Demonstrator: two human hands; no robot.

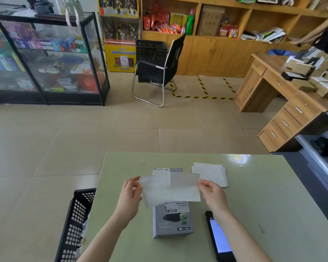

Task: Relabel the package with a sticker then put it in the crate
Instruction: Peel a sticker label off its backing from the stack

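Black chair (pixel 157 67) beside glass display case (pixel 45 57); phone (pixel 219 239) lying on green table (pixel 263 205), screen lit.

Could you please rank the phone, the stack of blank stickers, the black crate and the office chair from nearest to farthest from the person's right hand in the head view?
From the right hand:
1. Phone, on the table just below the wrist.
2. Stack of blank stickers, on the table beyond the hand.
3. Black crate, at the table's left edge.
4. Office chair, far across the floor.
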